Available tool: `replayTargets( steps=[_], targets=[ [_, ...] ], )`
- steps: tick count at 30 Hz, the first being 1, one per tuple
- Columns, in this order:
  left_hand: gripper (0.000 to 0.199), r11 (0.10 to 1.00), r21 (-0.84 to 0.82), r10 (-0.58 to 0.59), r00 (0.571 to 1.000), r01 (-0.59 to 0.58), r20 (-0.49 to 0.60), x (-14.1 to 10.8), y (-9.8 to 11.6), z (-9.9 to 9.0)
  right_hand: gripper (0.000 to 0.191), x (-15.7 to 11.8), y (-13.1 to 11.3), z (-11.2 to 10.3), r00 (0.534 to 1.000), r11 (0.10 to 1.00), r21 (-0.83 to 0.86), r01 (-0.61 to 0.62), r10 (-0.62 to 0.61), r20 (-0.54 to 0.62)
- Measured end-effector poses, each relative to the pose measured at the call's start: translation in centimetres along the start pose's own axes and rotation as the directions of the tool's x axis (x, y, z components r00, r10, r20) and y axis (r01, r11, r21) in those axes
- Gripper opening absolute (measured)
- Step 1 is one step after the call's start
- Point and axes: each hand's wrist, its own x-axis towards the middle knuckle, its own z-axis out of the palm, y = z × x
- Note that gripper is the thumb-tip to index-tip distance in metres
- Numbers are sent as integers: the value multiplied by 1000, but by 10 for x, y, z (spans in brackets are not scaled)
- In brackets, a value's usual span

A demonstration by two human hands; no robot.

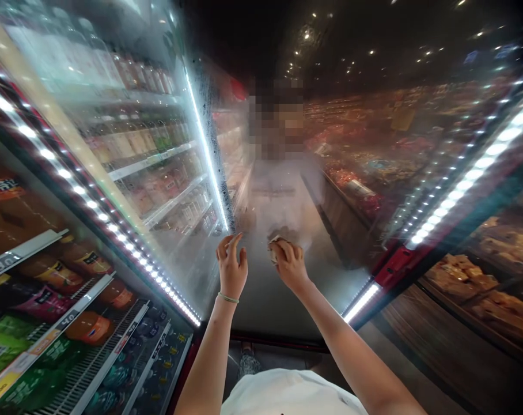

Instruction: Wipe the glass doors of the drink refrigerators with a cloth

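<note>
A large glass door pane [270, 288], partly fogged and reflective, stands in front of me with a lit strip along each side. My right hand [289, 262] is closed on a crumpled pale cloth [274, 249] and presses it to the glass near the middle. To its left, my left hand [232, 262] is raised close to the glass, fingers apart and slightly bent, holding nothing. A thin band circles the left wrist. The glass shows a blurred reflection of a person and of shelves.
Cooler shelves [23, 251] with bottles and price labels are at the left. On the right stand wooden bins [417, 340] with packaged goods [464, 276]. A red door frame part [391, 268] runs beside the right light strip.
</note>
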Motion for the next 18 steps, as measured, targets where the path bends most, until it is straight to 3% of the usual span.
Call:
replayTargets(
  steps=[3,5,7,9,11,13,16,18],
  targets=[
    [35,1000,-7,-4,1000,4,-4,1,-3,-4,53,29,17,-3,976,985,-18,-170,166,-137],
    [35,1000,-25,-1,1000,0,-27,2,-3,-4,52,52,16,2,960,973,-13,-232,227,-161],
    [34,999,-39,2,999,-4,-53,3,-2,-5,48,54,4,9,983,988,-14,-156,154,-103],
    [32,999,-41,3,998,-6,-68,4,-3,-6,45,35,-7,14,1000,1000,9,-16,16,-18],
    [31,999,-43,-2,998,-1,-69,4,-5,-9,46,15,-6,12,999,999,28,42,-43,25],
    [31,999,-53,-10,997,6,-79,3,-7,-12,47,14,6,6,999,999,-19,-34,33,-34],
    [30,998,-64,-22,995,16,-100,1,-8,-15,45,49,17,3,957,970,-84,-230,210,-202],
    [30,998,-67,-23,994,16,-105,1,-6,-15,44,66,10,6,963,977,-70,-202,186,-194]
  ],
)
